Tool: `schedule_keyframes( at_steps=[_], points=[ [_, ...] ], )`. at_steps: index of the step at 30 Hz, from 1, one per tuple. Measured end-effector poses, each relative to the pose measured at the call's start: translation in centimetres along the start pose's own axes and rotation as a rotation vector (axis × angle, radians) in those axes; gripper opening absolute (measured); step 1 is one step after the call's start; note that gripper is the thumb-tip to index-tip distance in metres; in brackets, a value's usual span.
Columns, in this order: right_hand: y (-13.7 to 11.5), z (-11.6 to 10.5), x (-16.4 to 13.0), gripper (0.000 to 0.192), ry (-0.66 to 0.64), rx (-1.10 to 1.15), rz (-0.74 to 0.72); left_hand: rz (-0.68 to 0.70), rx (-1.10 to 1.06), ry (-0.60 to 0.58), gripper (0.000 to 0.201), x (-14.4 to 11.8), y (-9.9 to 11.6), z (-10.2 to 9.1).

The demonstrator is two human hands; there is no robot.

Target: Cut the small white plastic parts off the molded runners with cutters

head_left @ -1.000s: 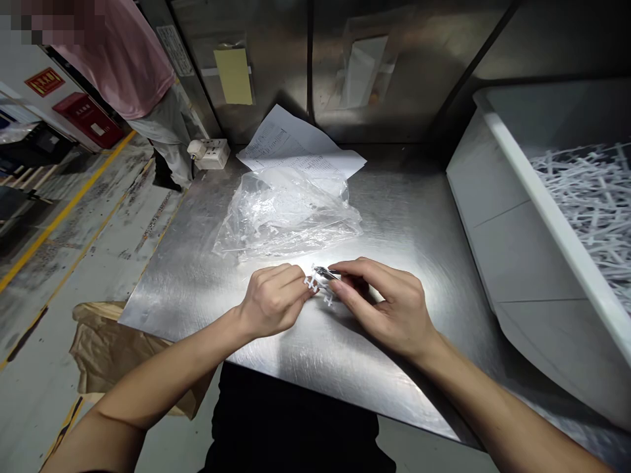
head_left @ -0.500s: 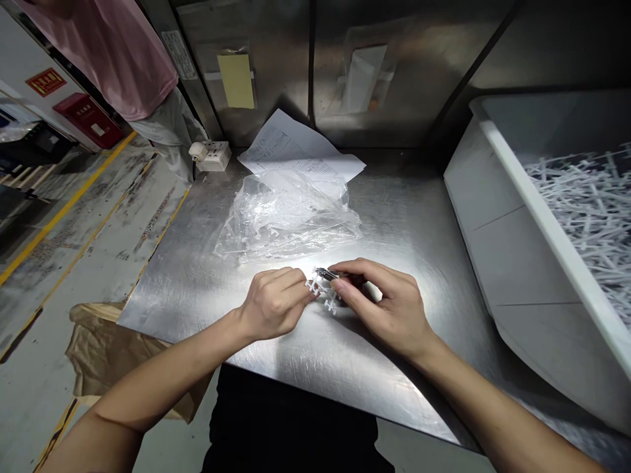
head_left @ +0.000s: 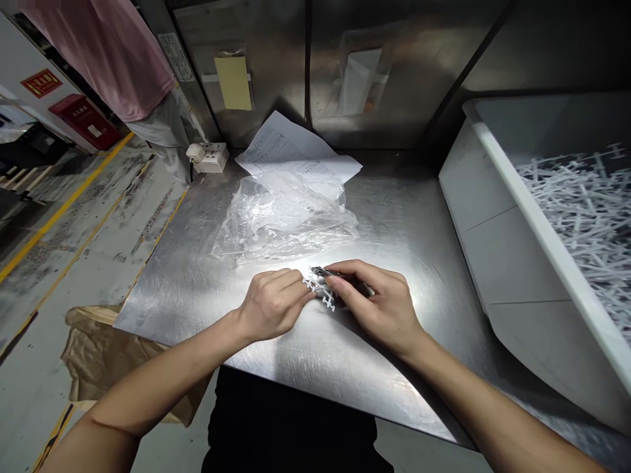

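Observation:
My left hand (head_left: 276, 301) is closed, its fingertips pinching a branched white plastic sprue (head_left: 327, 299) with small pegs along it. In my right hand (head_left: 377, 302) is a pair of small dark metal nippers (head_left: 321, 272), of which the tip shows and the rest is hidden by my fingers. The nippers' tip lies right at the sprue; I cannot tell whether the jaws touch it. Both hands are close together just above the metal table (head_left: 394, 217). Beyond them lies a crumpled clear plastic bag (head_left: 290, 213) with small whitish pieces in it.
At the right stands a large grey-white bin (head_left: 522, 190) heaped with white plastic sprues (head_left: 586, 223). Printed papers (head_left: 276, 148) and a power socket (head_left: 211, 157) are at the table's back. A brown paper bag (head_left: 106, 358) sits at lower left; a person in pink (head_left: 108, 52) stands beyond.
The nippers and right hand have shifted slightly left, close to the sprue. The left hand keeps its hold almost unmoved. The whole view has shifted a little.

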State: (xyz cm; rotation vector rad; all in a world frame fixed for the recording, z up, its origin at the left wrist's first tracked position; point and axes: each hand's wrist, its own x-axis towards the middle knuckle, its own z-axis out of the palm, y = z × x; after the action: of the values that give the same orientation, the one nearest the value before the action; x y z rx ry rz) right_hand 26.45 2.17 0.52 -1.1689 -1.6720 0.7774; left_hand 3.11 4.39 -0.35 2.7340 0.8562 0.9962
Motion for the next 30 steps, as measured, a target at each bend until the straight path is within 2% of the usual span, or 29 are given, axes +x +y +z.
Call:
schedule_keyframes(
  at_steps=[5,9,14,21,30],
  points=[
    [0.6,0.4,0.3,0.016,-0.018,0.077,0.181,-0.078,-0.001,-0.019,0.028,-0.1,0.0,0.1],
    [0.7,0.3,0.5,0.022,-0.013,0.125,0.261,-0.077,0.000,-0.025,0.030,-0.2,-0.1,0.2],
    [0.2,-0.1,0.6,0.019,0.029,0.129,0.200,-0.072,0.010,-0.024,0.030,-0.2,-0.2,0.2],
    [-0.8,0.3,0.0,0.013,-0.039,0.109,0.104,-0.052,0.046,-0.026,0.029,-0.2,-0.1,0.2],
    [-0.7,0.2,-0.3,0.009,-0.054,0.030,0.031,-0.042,0.073,-0.041,0.031,0.0,-0.1,0.1]
  ],
)
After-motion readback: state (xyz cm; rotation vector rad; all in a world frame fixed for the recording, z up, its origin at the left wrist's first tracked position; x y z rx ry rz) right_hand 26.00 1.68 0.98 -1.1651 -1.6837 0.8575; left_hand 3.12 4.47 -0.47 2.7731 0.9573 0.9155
